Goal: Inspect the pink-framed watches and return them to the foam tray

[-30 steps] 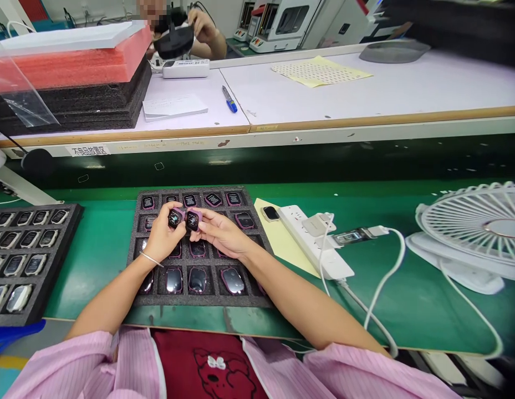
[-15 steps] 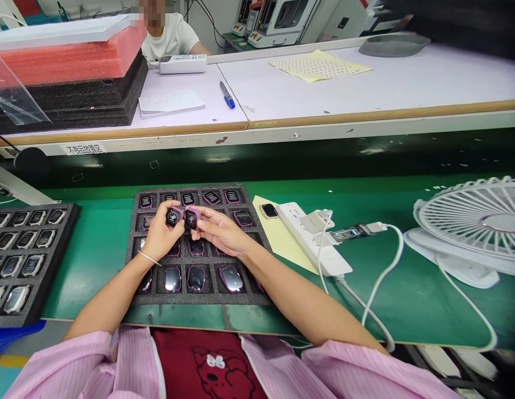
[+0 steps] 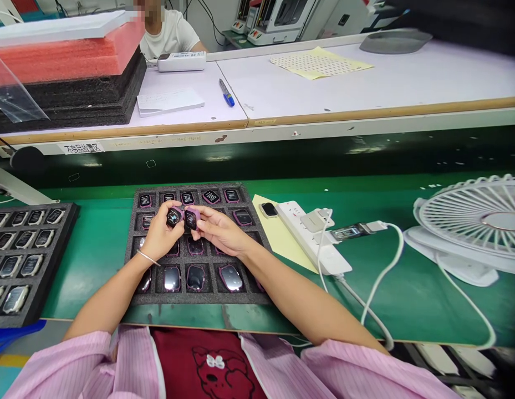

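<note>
My left hand (image 3: 163, 234) is closed around a purple-rimmed smartwatch case (image 3: 174, 216), its dark screen lit with small marks. In my right hand (image 3: 218, 230) a second purple smartwatch case (image 3: 192, 219) is pinched between fingers and thumb. The two watches are side by side, seemingly touching at their edges. Both hands are above a dark grey foam tray (image 3: 207, 298), whose compartments hold several more purple-rimmed watches. Some of these have lit screens; a watch in the front row (image 3: 231, 277) has a dark, glossy face. My hands and forearms cover part of the tray.
Another foam tray (image 3: 70, 244) with pale-framed watches lies left. To the right are a lone watch (image 3: 269, 209) on yellow paper (image 3: 288, 244), a white power strip (image 3: 315, 238) with cables and a white fan (image 3: 482, 221). A person (image 3: 174, 33) sits beyond the raised shelf (image 3: 324, 105).
Both hands keep the two watches in nearly the same place. The watch in my right hand has turned very slightly. The whole view has shifted a little.
</note>
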The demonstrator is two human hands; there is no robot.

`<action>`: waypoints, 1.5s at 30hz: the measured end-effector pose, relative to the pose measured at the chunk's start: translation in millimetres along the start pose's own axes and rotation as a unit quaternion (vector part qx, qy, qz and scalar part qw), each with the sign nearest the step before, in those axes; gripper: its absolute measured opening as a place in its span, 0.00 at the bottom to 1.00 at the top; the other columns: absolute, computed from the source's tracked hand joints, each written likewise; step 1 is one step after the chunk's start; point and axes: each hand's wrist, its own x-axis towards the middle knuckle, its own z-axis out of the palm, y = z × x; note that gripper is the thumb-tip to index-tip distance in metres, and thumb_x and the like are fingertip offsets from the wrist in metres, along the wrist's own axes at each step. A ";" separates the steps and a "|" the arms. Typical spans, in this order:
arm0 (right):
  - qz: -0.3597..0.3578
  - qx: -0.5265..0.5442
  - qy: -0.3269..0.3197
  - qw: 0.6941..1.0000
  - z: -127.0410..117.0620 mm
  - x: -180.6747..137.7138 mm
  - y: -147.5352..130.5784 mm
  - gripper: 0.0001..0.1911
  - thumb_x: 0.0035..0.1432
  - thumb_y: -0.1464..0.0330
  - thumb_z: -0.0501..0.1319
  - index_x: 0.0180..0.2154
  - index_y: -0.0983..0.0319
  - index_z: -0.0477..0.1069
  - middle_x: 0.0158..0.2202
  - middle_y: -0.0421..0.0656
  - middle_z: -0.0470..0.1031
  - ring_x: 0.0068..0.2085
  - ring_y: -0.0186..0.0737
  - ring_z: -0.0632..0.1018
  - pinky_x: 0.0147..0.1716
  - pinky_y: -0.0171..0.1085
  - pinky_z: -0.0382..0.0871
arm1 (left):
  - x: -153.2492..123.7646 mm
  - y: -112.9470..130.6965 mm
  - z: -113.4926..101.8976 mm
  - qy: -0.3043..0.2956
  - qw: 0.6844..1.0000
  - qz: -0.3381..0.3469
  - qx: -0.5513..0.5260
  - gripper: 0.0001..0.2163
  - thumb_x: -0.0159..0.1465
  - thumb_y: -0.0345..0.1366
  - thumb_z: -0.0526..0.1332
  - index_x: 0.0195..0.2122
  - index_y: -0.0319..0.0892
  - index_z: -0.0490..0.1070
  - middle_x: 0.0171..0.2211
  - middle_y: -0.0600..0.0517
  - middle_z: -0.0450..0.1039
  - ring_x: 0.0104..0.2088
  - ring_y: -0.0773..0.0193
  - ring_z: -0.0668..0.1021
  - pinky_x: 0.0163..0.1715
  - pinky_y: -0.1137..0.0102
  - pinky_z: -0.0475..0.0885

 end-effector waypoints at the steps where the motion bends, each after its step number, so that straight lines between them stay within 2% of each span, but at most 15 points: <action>1: -0.001 -0.002 0.000 1.000 0.1 -0.1 -0.1 0.27 0.58 0.59 0.77 0.54 0.58 0.73 0.39 0.40 0.72 0.34 0.38 0.76 0.37 0.38 0.73 | -0.2 0.0 -0.3 0.000 1.000 0.001 0.005 0.18 0.58 0.34 0.61 0.51 0.44 0.67 0.39 0.53 0.73 0.25 0.70 0.67 0.27 0.72 0.64; 8: -0.004 0.005 -0.002 1.000 0.0 0.4 0.3 0.26 0.59 0.59 0.76 0.54 0.58 0.73 0.38 0.40 0.72 0.34 0.37 0.76 0.38 0.36 0.72 | -0.3 -2.7 1.3 0.016 1.000 0.007 -0.007 0.19 0.58 0.34 0.62 0.51 0.44 0.67 0.43 0.51 0.73 0.33 0.66 0.73 0.27 0.73 0.65; 14: 0.001 0.012 -0.007 1.000 0.1 0.7 0.5 0.26 0.58 0.60 0.77 0.53 0.59 0.73 0.39 0.40 0.72 0.33 0.36 0.75 0.36 0.35 0.72 | -0.7 0.6 -0.5 -0.003 1.000 -0.002 0.017 0.19 0.58 0.32 0.60 0.52 0.43 0.67 0.37 0.54 0.72 0.25 0.70 0.67 0.26 0.74 0.64; 21: 0.003 0.018 -0.002 1.000 -1.3 1.1 2.3 0.27 0.58 0.59 0.78 0.54 0.59 0.73 0.38 0.40 0.72 0.34 0.37 0.76 0.36 0.36 0.72 | 0.8 -1.4 1.9 0.005 1.000 -0.002 -0.005 0.19 0.58 0.32 0.61 0.51 0.42 0.66 0.41 0.52 0.73 0.27 0.70 0.69 0.23 0.76 0.62; 27: 0.003 0.014 -0.004 1.000 -0.6 1.8 3.3 0.26 0.57 0.60 0.78 0.53 0.59 0.74 0.40 0.40 0.72 0.33 0.36 0.75 0.36 0.36 0.71 | -0.7 2.5 -1.0 -0.015 1.000 -0.008 0.021 0.19 0.58 0.32 0.60 0.52 0.42 0.67 0.36 0.55 0.71 0.21 0.73 0.63 0.23 0.74 0.62; 36: 0.010 0.008 0.002 1.000 -1.7 2.4 5.7 0.28 0.57 0.58 0.77 0.54 0.59 0.72 0.40 0.41 0.72 0.34 0.37 0.75 0.36 0.37 0.71 | -0.1 1.8 0.5 -0.009 1.000 -0.006 0.004 0.20 0.58 0.34 0.60 0.52 0.42 0.67 0.38 0.54 0.70 0.22 0.72 0.64 0.23 0.74 0.61; 41: 0.003 0.018 -0.006 1.000 -0.9 1.6 3.6 0.26 0.57 0.59 0.78 0.53 0.59 0.74 0.40 0.40 0.71 0.33 0.35 0.74 0.36 0.36 0.71 | -0.7 2.3 -1.0 -0.015 1.000 -0.001 0.021 0.19 0.58 0.34 0.59 0.52 0.42 0.67 0.35 0.55 0.70 0.21 0.73 0.63 0.24 0.73 0.61; 45: 0.006 0.016 -0.008 1.000 -0.5 1.0 2.8 0.27 0.59 0.59 0.77 0.54 0.60 0.73 0.39 0.40 0.72 0.34 0.36 0.75 0.36 0.35 0.71 | -0.5 1.0 -0.5 -0.014 1.000 -0.003 0.008 0.20 0.58 0.35 0.60 0.53 0.42 0.67 0.37 0.54 0.71 0.22 0.72 0.64 0.23 0.73 0.61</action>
